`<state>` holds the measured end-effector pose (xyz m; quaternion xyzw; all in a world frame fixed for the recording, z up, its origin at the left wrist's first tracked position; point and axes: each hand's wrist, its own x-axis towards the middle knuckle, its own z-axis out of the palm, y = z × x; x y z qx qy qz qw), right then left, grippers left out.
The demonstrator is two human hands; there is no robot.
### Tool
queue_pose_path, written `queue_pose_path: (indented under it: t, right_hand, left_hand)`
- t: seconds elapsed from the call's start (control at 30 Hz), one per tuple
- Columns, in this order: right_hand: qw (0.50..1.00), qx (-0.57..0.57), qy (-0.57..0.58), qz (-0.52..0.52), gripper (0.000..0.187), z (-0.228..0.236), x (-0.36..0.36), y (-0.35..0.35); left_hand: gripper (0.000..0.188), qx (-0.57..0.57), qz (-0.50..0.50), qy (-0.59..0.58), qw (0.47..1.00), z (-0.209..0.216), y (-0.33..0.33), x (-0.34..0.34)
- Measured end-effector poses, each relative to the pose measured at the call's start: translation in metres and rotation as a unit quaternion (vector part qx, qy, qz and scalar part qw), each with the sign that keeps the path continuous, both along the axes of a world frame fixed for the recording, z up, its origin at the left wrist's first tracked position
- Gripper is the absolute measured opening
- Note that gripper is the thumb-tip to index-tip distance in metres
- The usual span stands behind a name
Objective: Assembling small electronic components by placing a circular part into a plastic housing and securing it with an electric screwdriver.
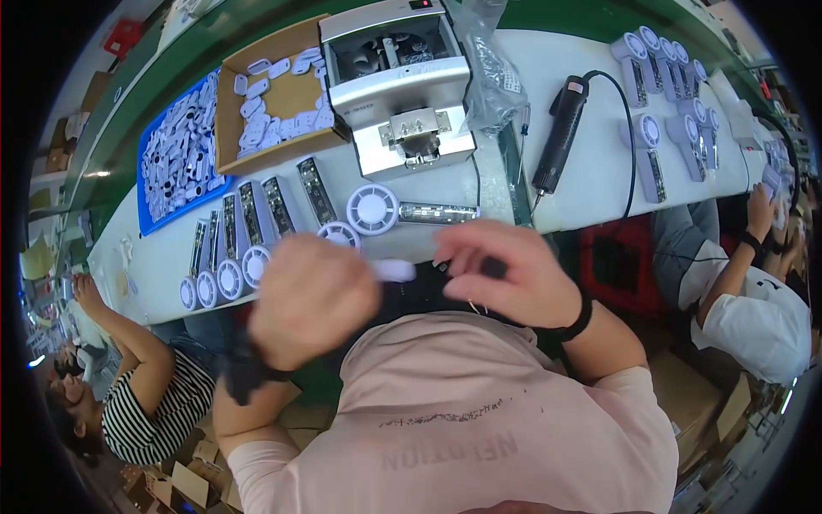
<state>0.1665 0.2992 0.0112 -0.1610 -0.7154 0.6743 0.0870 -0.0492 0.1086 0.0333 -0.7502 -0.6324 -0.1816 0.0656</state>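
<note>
- White plastic piece (396, 271): juts from my left hand (312, 300), at the near edge of the counter (591, 182). Full shape hidden.
- Hands: left closed around the piece, as far as blur shows. Right hand (514, 267) near it, thumb and fingers apart, no grip made out.
- Step, my judgement: handling this one piece. Next move calls for a steady left hold, right fingertips lined up to it.
- Just beyond: round-headed fan (372, 210) lying sideways, circuit board (438, 212) bared. More fans left.
- Farther: cardboard box (295, 92), silver machine (398, 86), black power screwdriver (565, 120).
</note>
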Motion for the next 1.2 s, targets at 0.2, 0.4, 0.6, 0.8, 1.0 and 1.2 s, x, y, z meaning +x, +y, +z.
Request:
queue_pose_path:
  t: [0.2,0.4,0.6,0.8,1.0,1.2]
  right_hand:
    - [0.986,0.114,-0.004,0.120,0.024,-0.010,-0.006,0.002]
    - [0.899,0.433,0.052,0.037,0.022,-0.011,-0.034,0.018]
    - [0.860,0.504,0.033,0.075,0.020,-0.021,-0.052,0.017]
    - [0.874,0.481,0.043,0.060,0.020,-0.035,-0.049,0.016]
    - [0.835,0.534,-0.047,0.122,0.023,-0.013,-0.053,0.027]
    - [0.806,0.538,-0.074,0.235,0.026,-0.018,-0.063,0.033]
  left_hand:
    - [0.036,0.008,-0.051,-0.072,0.996,-0.020,0.007,0.030]
    - [0.040,0.004,0.052,-0.099,0.994,-0.017,0.027,-0.004]
    - [0.043,-0.007,0.061,-0.134,0.989,-0.035,0.046,-0.011]
    - [0.032,-0.079,0.045,-0.110,0.990,-0.042,0.046,-0.009]
    - [0.023,-0.076,0.042,-0.072,0.994,-0.049,0.048,-0.004]
    - [0.017,-0.043,0.022,-0.072,0.996,-0.053,0.048,-0.006]
